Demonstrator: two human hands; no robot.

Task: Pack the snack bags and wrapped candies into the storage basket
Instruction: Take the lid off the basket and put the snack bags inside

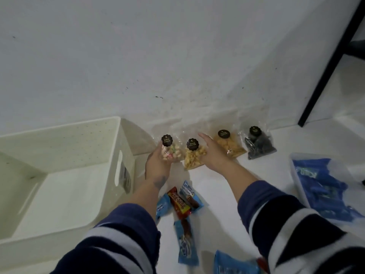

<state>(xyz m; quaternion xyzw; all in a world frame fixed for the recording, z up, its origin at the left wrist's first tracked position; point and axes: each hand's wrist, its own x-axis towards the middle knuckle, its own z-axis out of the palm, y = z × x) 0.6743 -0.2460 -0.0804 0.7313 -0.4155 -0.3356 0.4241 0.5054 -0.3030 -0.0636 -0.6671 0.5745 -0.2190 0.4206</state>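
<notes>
A white storage basket [118, 147] sits at the left with nothing in it. Four clear snack bags with black round labels lie along the wall. My left hand [158, 165] grips the leftmost one, a bag of pastel biscuits [171, 152]. My right hand [212, 153] reaches over a bag of pale nuts [193, 157], fingers spread and touching its right side. Further right lie a bag of golden crackers [230, 146] and a bag of dark snacks [256, 145]. Wrapped candies [181, 202] in blue and red wrappers lie between my forearms.
A clear container holding blue packets [324, 184] stands at the right. More blue wrappers [235, 264] lie at the bottom edge. A black table leg [324, 76] slants down at the upper right. The white wall rises just behind the bags.
</notes>
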